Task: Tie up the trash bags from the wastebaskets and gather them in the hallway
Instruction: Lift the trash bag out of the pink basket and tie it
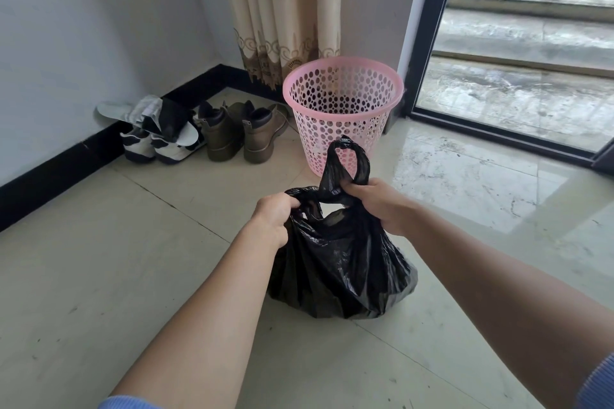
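A black trash bag [339,262] sits on the tiled floor in front of me, bulging and crumpled. My left hand [274,214] grips one handle of the bag at its top left. My right hand [375,201] grips the other handle, whose loop sticks up above my fingers. The two handles cross between my hands. Just behind the bag stands a pink perforated wastebasket [342,109], upright, with no liner in it.
Brown boots [239,133] and white sneakers [156,143] line the left wall near the corner. A beige curtain [282,10] hangs behind the basket. A glass sliding door [518,76] with a dark frame is at the right, with a balcony beyond.
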